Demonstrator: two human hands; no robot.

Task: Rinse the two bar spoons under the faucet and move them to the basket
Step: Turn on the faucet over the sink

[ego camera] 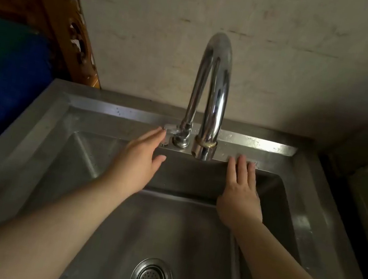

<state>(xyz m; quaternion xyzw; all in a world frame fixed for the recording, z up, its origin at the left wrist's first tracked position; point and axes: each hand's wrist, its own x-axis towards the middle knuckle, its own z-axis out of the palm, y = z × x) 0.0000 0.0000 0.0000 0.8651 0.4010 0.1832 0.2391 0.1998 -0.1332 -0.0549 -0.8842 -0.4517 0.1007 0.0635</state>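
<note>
Currently both hands are spread flat and hold nothing. Left hand [140, 156]: fingertips at the small tap lever [170, 127] beside the faucet [213, 90] base. Right hand [239, 192]: fingers extended, resting against the back ledge of the sink [274, 147]. Bar spoons and basket not in view. No water runs.
</note>
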